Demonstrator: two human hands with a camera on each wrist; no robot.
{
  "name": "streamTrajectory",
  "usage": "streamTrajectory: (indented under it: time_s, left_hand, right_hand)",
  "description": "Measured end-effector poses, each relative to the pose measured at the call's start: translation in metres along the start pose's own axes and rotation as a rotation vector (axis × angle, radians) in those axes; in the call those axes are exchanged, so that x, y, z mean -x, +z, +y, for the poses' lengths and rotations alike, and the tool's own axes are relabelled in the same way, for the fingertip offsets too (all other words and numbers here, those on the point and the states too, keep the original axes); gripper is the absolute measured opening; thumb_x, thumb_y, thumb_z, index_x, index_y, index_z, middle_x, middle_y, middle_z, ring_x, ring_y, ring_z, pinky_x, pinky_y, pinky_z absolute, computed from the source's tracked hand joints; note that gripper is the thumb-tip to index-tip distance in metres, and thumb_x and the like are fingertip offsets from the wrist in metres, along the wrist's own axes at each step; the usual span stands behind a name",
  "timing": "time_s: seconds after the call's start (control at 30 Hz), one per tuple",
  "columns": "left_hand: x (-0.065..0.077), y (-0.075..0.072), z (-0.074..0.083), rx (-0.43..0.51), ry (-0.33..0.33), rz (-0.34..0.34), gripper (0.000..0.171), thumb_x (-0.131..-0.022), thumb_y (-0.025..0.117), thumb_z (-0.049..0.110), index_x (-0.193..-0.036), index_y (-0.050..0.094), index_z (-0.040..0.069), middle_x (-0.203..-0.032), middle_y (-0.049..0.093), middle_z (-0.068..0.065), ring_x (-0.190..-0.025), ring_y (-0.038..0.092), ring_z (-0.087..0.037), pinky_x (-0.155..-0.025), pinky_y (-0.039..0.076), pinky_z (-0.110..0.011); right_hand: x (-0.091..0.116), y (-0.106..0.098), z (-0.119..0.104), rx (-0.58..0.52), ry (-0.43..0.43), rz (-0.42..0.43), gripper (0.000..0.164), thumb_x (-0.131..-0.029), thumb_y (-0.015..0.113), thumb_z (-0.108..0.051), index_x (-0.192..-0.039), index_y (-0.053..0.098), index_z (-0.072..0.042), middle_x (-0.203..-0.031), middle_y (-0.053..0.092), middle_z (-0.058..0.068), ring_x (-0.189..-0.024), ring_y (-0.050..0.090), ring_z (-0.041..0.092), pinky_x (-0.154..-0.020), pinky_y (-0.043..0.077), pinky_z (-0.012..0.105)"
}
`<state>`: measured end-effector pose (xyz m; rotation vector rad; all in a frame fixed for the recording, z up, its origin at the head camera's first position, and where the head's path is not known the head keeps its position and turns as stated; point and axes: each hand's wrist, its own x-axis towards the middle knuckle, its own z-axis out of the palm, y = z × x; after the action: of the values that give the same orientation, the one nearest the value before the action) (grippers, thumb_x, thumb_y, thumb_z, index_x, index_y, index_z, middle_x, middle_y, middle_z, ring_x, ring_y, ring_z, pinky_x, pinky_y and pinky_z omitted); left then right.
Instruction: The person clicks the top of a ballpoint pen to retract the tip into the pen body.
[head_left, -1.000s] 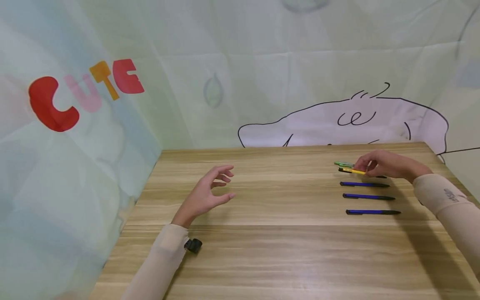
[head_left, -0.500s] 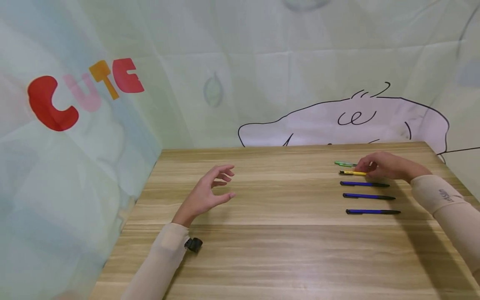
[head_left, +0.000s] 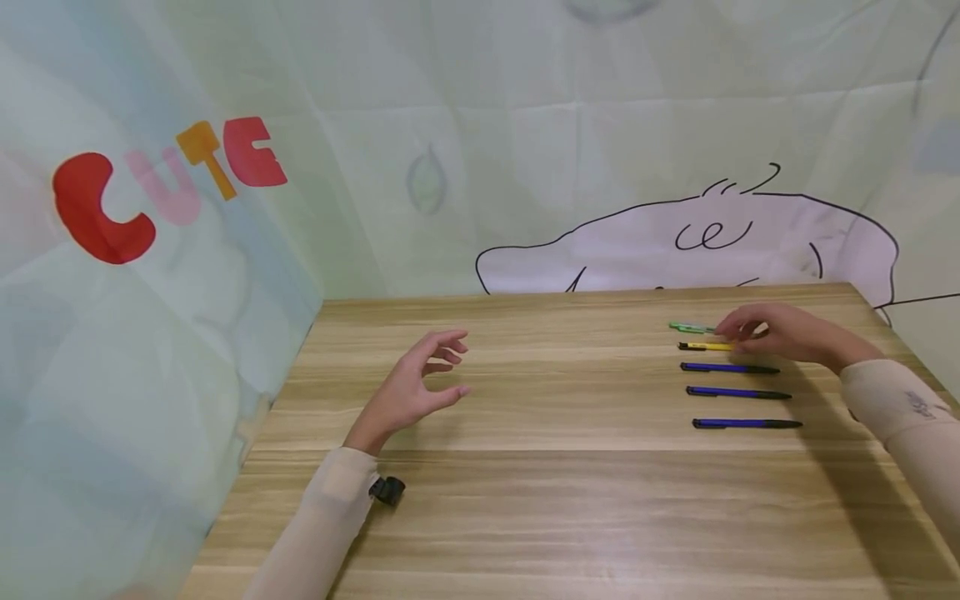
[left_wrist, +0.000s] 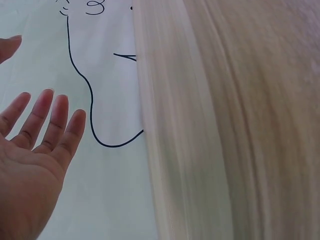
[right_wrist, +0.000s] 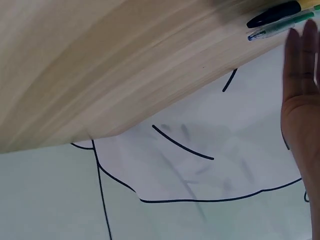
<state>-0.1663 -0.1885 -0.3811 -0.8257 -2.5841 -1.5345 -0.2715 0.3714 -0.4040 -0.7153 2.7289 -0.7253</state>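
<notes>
My right hand (head_left: 783, 332) is at the far right of the table, its fingertips right over a yellow pen (head_left: 705, 346) and beside a green pen (head_left: 692, 327). Both pens lie on the table, partly hidden by the hand. In the right wrist view the fingers look straight, close to the clear tip of the green pen (right_wrist: 275, 30) and the black tip of the yellow pen (right_wrist: 275, 14). My left hand (head_left: 405, 390) hovers over the left part of the table, fingers relaxed and apart, holding nothing; the left wrist view shows its bare palm (left_wrist: 30, 175).
Three blue pens lie below the yellow one in a column: an upper pen (head_left: 727, 367), a middle pen (head_left: 737, 392) and a lower pen (head_left: 746, 423). The wood-grain table (head_left: 540, 500) meets a printed cloth backdrop (head_left: 375, 167) behind and at left.
The yellow pen came down from a slight tilt to lie flat between the green and blue pens. My right hand then slid slightly right along it. The left hand stays still.
</notes>
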Motion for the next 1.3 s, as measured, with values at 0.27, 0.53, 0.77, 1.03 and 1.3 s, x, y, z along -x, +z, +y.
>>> streamTrajectory:
  time_s: [0.27,0.53,0.77,1.03,1.3]
  left_hand:
    - [-0.003,0.0,-0.024,-0.013,-0.016,-0.002,0.074,-0.084,0.079,-0.004,-0.149,0.045,0.006,-0.131,0.056,-0.019,-0.119,0.054,-0.044,-0.104,0.048,-0.058]
    - [-0.003,-0.001,-0.034,-0.036,0.019,0.001,0.075,-0.085,0.082,0.006,-0.149,0.045,0.016,-0.131,0.057,-0.008,-0.119,0.057,-0.032,-0.103,0.051,-0.049]
    - [-0.002,0.0,-0.032,-0.025,0.03,-0.004,0.074,-0.085,0.083,0.009,-0.149,0.046,0.018,-0.131,0.057,-0.008,-0.118,0.057,-0.029,-0.103,0.051,-0.048]
    - [-0.003,0.002,-0.029,-0.007,0.004,-0.004,0.076,-0.083,0.08,-0.002,-0.15,0.044,0.009,-0.132,0.056,-0.017,-0.119,0.055,-0.043,-0.104,0.049,-0.057]
    - [0.0,-0.001,0.004,-0.004,0.014,-0.011,0.068,-0.085,0.077,-0.004,-0.146,0.046,0.0,-0.129,0.057,-0.019,-0.117,0.055,-0.046,-0.103,0.048,-0.059]
  right_hand:
    - [0.014,0.007,-0.004,-0.122,-0.057,0.018,0.027,-0.091,0.076,-0.011,-0.117,0.073,-0.017,-0.114,0.071,0.001,-0.1,0.066,0.01,-0.083,0.056,0.021]
    - [0.017,0.02,0.001,-0.189,-0.131,-0.021,0.028,-0.09,0.077,-0.011,-0.117,0.072,-0.014,-0.113,0.07,0.003,-0.096,0.064,0.009,-0.081,0.055,0.02]
    - [0.016,0.026,0.009,-0.181,-0.206,0.003,0.026,-0.088,0.078,-0.008,-0.113,0.073,-0.013,-0.109,0.072,0.005,-0.098,0.066,0.005,-0.082,0.054,0.016]
    - [0.014,0.03,0.009,-0.153,-0.231,-0.005,0.022,-0.09,0.075,-0.004,-0.109,0.073,-0.014,-0.104,0.071,0.001,-0.092,0.065,0.006,-0.078,0.055,0.018]
    - [0.013,0.027,0.007,-0.11,-0.174,-0.042,0.016,-0.094,0.071,-0.008,-0.108,0.071,-0.017,-0.104,0.07,-0.004,-0.09,0.062,0.004,-0.077,0.054,0.021]
